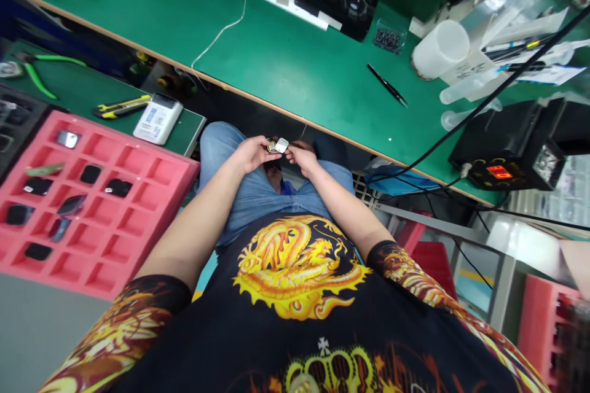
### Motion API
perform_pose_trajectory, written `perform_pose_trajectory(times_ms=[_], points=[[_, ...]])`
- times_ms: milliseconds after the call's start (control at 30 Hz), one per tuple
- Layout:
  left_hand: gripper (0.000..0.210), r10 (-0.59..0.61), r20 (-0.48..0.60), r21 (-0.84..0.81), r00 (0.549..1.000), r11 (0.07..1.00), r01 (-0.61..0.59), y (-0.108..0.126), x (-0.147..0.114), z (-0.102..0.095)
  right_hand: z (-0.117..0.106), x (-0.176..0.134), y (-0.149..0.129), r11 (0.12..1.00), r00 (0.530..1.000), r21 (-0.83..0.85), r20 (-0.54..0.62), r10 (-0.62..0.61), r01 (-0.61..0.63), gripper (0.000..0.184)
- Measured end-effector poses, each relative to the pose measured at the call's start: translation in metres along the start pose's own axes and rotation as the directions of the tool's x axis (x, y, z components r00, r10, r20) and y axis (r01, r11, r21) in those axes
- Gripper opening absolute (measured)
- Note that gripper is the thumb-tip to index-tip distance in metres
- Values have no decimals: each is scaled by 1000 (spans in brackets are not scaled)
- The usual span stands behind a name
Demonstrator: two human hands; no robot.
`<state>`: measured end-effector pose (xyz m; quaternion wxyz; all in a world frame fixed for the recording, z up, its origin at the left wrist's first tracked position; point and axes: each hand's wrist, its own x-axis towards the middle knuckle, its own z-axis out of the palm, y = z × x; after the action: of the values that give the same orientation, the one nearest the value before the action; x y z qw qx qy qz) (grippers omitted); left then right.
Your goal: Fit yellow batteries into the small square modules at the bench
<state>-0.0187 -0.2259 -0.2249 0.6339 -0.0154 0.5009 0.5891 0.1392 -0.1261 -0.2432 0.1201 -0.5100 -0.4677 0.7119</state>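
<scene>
The left hand (251, 155) is clamping a small dark, yellow-edged part (271, 145); the right hand (302, 157) is pinching a silvery square plate (282, 145), ideally lightly.

The surface (286, 67) crosses the upper frame, bearing a slim tool (387, 85) right of center and a cup (441, 49) at upper right. A compartment tray (184, 166) lies at left, below a cutter (122, 107). At center, a device (282, 145) sits between left hand (252, 155) and right hand (302, 158).

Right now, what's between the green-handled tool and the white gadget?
A yellow-and-black cutter knife lies between the green-handled tool and the white gadget; the head view shows it.
</scene>
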Motion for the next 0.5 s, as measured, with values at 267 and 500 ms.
perform_pose_trajectory(times_ms=[267,500], points=[[22,20,-42,26,999,999,-19,-4,4,1,1,0,4,998,1000,-66,-8,-24,24,4],[24,89,-88,76,992,994,-83,-7,2,2,0,3,8,995,1000,-91,-3,-28,28,4]])
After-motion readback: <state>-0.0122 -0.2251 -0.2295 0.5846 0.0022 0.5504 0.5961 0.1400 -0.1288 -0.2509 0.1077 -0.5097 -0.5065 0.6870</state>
